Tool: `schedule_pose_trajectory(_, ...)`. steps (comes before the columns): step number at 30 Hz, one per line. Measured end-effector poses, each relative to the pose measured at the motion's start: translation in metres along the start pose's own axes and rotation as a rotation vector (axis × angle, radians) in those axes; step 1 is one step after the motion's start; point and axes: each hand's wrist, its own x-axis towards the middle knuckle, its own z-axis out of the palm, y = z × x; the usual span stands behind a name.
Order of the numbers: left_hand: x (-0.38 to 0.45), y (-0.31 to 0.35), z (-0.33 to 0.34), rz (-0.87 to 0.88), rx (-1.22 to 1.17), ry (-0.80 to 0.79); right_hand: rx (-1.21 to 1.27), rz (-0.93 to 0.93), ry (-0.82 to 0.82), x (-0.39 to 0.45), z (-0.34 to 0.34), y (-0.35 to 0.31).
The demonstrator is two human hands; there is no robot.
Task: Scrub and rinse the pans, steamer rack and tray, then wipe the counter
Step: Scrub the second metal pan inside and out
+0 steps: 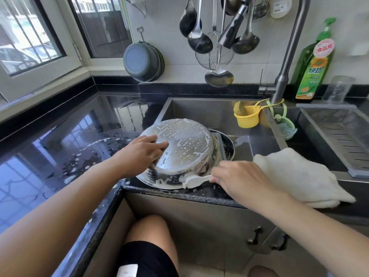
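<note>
Steel pan point(185, 144), soapy and upside down, leans on the sink point(201, 108) front edge so its base faces up, steadied under the flat, straight fingers of the left hand point(142, 151), while the right hand point(237, 177) pinches a white brush point(196, 181) whose head meets the rim just beyond its fingertips.

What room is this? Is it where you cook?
Most likely a home kitchen: a steel sink with a tall faucet, ladles hanging on the wall, and a green dish soap bottle on the counter.
</note>
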Motion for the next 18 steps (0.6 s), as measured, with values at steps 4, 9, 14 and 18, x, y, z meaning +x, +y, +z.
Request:
schedule_pose_trajectory(4,-0.001,0.005,-0.001,-0.003,-0.031,0.023,0.01,0.103,0.022,0.004,-0.011,0.02)
schedule_pose_trajectory(9,0.001,0.007,0.002,-0.02,-0.083,0.066,0.0,0.094,-0.14,0.002,-0.015,0.04)
schedule_pose_trajectory(14,0.004,0.004,0.011,-0.008,-0.096,0.12,0.012,0.098,-0.179,0.01,-0.017,0.052)
schedule_pose_trajectory(18,0.001,-0.007,0.027,-0.043,-0.187,0.117,0.03,0.176,-0.217,0.015,-0.024,0.064)
